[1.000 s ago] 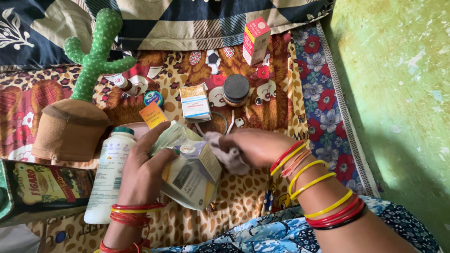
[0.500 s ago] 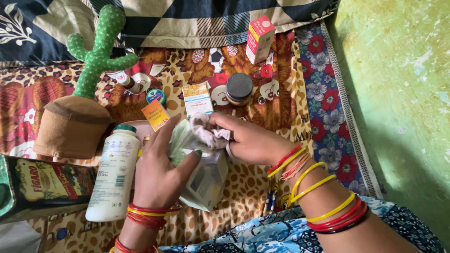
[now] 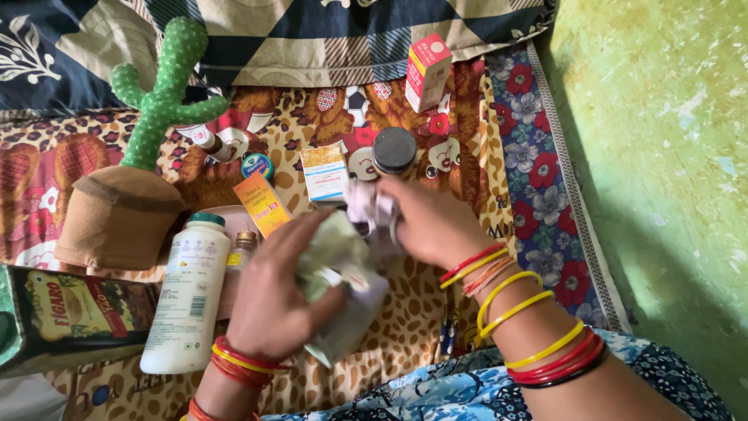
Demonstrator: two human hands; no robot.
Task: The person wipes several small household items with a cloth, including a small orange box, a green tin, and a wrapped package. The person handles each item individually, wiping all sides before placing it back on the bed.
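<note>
The left hand grips a pale box just right of the white bottle. The right hand squeezes a small cloth above the box, beside the dark-lidded jar. Things crowd the left; the bed's flowered edge lies right.

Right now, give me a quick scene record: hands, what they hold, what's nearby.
left hand: grips a pale carton, blurred
right hand: holds a crumpled pale cloth above the carton
surface: patterned bedspread
beside left hand: white bottle with green cap, lying down
farther back: plush cactus, dark-lidded jar, red and white box
</note>
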